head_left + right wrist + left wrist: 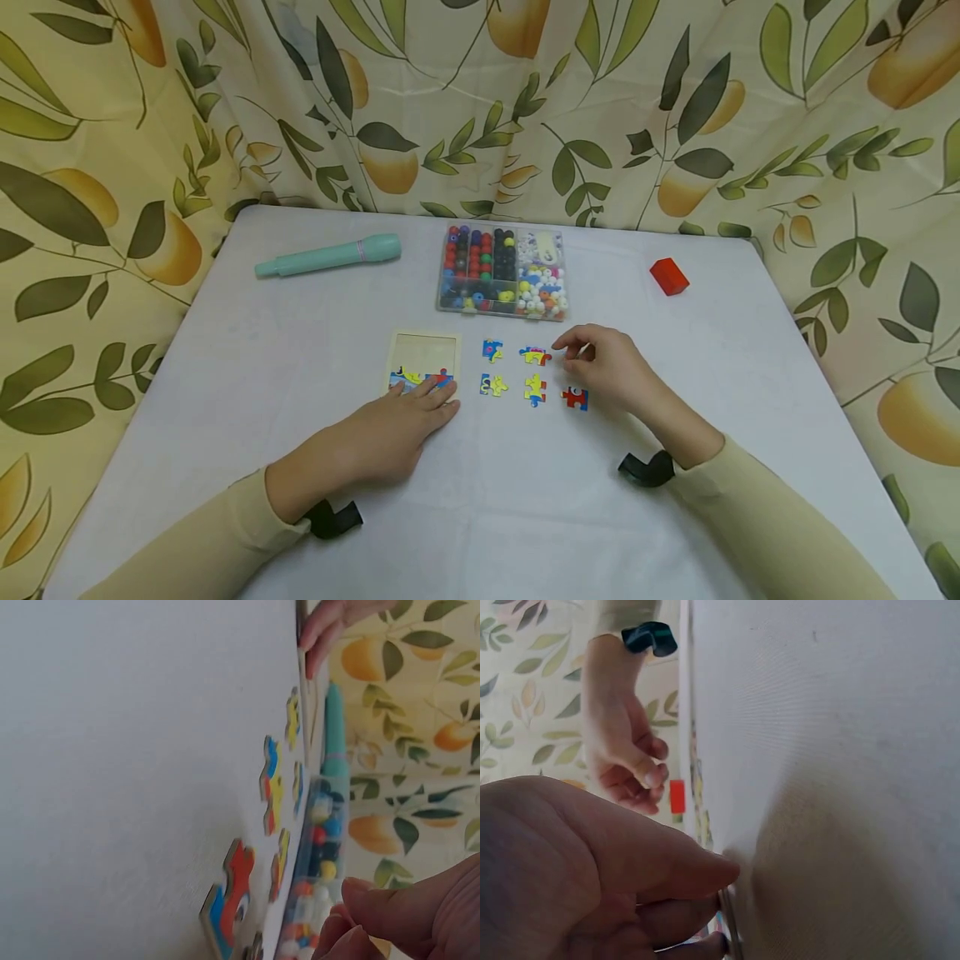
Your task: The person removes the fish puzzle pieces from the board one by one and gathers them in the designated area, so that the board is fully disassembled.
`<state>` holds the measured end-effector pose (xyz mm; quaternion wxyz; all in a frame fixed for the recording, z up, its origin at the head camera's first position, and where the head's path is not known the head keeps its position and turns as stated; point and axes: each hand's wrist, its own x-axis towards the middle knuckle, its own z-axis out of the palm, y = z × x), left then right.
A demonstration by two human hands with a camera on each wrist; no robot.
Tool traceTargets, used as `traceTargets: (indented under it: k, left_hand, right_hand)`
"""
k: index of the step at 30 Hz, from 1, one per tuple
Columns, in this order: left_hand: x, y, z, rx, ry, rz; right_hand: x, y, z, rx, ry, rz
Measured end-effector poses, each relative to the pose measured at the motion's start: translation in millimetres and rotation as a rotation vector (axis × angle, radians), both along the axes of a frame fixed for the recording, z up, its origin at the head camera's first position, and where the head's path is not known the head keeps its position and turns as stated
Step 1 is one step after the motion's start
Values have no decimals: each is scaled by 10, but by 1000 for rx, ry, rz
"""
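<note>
Head view: rested left hand [396,429] on puzzle tray [423,348], fingers apart, with lower pieces [408,377] laid in at fingertips, upper space unfilled; had at least five loose pieces [535,389] outside, beside fingers of right hand [611,367].
Left wrist view: placed thumb beside tray edge.
Right wrist view: curled fingers loosely, clamped on nothing visible.

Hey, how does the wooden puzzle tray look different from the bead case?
The wooden puzzle tray is plain pale wood; the bead case is clear and filled with multicoloured beads.
The tray is smaller than the case.
The tray has one undivided recess, while the case is split into compartments.
The left hand rests on the tray; neither hand touches the case.
Both lie on the white cloth.
</note>
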<state>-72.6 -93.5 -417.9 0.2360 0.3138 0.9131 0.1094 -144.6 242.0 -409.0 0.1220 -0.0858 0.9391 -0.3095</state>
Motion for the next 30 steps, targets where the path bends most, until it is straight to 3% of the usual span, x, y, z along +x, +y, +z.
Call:
traceTargets:
  k: [8, 18, 23, 30]
  left_hand:
    - [-76, -33, 26, 124, 44, 67]
    - [-294, -184, 42, 207, 86, 134]
    - [-413, -329, 26, 165, 105, 196]
    - [-547, -535, 5, 7, 25, 288]
  right_hand:
    - [-28, -263, -1, -63, 18, 64]
    - [-34, -664, 28, -102, 33, 190]
    - [-44, -923, -32, -108, 11, 267]
    - [-87, -1315, -107, -130, -44, 368]
